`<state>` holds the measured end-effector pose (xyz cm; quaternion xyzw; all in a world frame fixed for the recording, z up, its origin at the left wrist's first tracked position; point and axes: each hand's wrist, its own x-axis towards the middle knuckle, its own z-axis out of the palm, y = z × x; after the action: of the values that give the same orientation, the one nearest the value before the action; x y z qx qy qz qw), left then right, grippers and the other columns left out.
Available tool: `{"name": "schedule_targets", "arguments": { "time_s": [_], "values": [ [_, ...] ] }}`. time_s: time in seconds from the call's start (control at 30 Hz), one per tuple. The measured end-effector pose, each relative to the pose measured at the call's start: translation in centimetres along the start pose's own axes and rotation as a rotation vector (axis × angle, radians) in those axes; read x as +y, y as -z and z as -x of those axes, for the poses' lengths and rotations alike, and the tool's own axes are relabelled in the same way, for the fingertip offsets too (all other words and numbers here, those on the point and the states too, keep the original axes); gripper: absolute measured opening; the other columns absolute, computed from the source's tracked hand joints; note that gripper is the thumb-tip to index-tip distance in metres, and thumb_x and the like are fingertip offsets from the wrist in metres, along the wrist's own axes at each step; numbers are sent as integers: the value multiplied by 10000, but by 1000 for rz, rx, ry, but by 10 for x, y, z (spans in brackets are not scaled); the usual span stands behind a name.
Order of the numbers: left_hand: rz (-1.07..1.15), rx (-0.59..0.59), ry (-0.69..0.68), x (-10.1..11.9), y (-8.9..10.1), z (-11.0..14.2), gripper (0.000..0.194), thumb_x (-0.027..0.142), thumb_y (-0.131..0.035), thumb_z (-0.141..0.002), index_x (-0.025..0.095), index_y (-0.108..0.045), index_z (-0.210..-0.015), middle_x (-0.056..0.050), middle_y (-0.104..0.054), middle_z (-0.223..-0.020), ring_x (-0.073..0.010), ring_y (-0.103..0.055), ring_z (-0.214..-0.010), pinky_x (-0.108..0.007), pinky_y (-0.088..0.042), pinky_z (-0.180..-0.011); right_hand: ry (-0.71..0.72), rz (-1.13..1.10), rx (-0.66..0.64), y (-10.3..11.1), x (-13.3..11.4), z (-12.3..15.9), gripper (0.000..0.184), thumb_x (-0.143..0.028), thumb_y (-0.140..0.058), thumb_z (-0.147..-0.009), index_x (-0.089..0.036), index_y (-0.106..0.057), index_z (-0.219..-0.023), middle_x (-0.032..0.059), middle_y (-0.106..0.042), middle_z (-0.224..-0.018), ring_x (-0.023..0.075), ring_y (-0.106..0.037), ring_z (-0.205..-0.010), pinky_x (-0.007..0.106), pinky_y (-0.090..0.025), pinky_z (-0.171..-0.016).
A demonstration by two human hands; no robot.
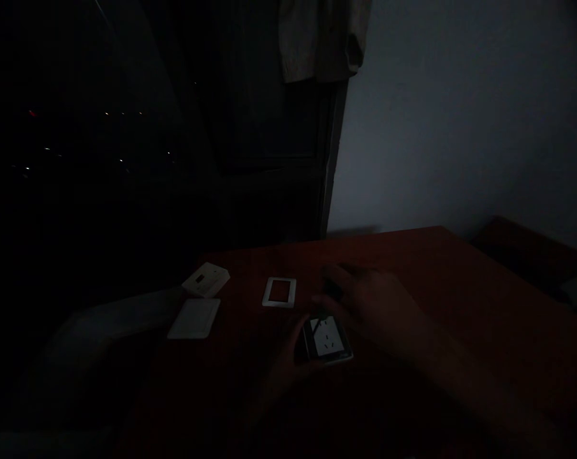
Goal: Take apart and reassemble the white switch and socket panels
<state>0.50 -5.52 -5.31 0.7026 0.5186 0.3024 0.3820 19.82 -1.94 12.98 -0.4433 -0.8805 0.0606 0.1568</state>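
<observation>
And here in the gloom, all eyes on the socket (335, 341), lying face up on the counter (398, 248)! The left hand (278, 370) has it pinched, finger and thumb on its left and near edges. The right hand (374, 299) hangs over its far right side, fingers curled; a dark patch sits between them, but whether they pinch anything, I cannot tell. A slim dark streak crosses the white face's far left corner: tool or shadow? Too dim to call.

How to play this well? I'd hold that left grip firm, keep the socket flat, bring the right fingers in square over the spot, and press gently so nothing skids. More light would surely help.

Round the socket: a hollow white frame (268, 293) beyond and to its left, a white plate (194, 320) farther left, a pale box (208, 280) to the far left and beyond. Any writing? The box shows a dark rectangle, but no brand or label reads here.
</observation>
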Motion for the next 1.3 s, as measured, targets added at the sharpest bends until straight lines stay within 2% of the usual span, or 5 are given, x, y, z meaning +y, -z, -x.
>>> {"name": "schedule_targets", "arguments": {
  "time_s": [0.17,0.47,0.67,0.87,1.3],
  "values": [
    [42,-6,1,5,1,0,821,392,-749,-712,244,-346,-1412,-107,-343,-1481,-305,-324,-1354,-467,-302,-1105,125,-201,-52,3,4,2,384,-146,-578,-768,-199,-475,-1134,68,-601,-1098,191,-609,-906,276,-444,-710],
    [18,1,-33,12,5,-1,785,375,-755,-712,251,-380,-1390,-114,-372,-1460,-307,-349,-1336,-477,-307,-1097,85,-186,-34,1,8,-1,328,-119,-570,-756,-190,-519,-1072,72,-607,-1051,189,-613,-866,286,-455,-698],
    [29,0,-31,11,6,0,798,391,-745,-725,274,-348,-1407,-100,-347,-1476,-303,-336,-1343,-476,-308,-1097,42,-118,-19,-2,10,-3,236,-380,-534,-887,-190,-561,-1025,69,-621,-973,190,-621,-779,300,-459,-652],
    [13,20,-45,14,8,0,787,366,-746,-714,248,-360,-1390,-104,-338,-1460,-297,-345,-1329,-434,-332,-1085,94,-269,-15,-2,12,-3,264,-130,-567,-781,-194,-575,-1037,47,-645,-994,171,-630,-826,284,-472,-720],
    [-362,-54,14,49,18,-7,144,143,-532,-833,239,-596,-919,-18,-638,-1011,-193,-601,-950,-285,-463,-810,-154,-366,214,1,69,40,261,-189,-568,-780,-223,-574,-1039,41,-684,-960,203,-658,-839,314,-512,-703]
  ]
}}
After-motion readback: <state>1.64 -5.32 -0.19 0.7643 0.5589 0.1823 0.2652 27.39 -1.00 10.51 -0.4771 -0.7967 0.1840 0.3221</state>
